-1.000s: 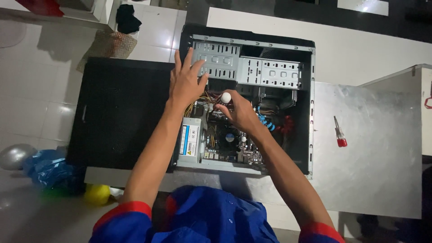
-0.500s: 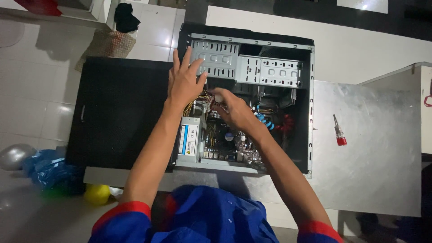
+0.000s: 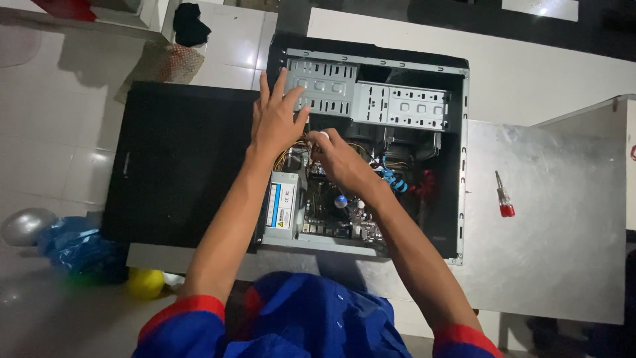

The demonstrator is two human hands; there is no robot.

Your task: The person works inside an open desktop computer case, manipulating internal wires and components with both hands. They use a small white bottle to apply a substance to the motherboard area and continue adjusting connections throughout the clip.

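Right hand (image 3: 341, 159) has crept toward the left hand (image 3: 275, 122), pinching a small white thing (image 3: 323, 136). Left hand stays flat, fingers spread, holding nothing, on the open computer case (image 3: 457, 132) edge just above the cables (image 3: 291, 149).

Only label I could spot was a white rectangular sticker (image 3: 281, 205) with blue print, on top of the grey power supply box (image 3: 283, 229) at the near left of the open computer case (image 3: 457, 159). No screens, signs or packages.

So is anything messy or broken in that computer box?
Nothing looks broken. The computer case lies open on its side, and a small red-handled screwdriver lies loose on the grey panel beside it. Wires inside look tangled.
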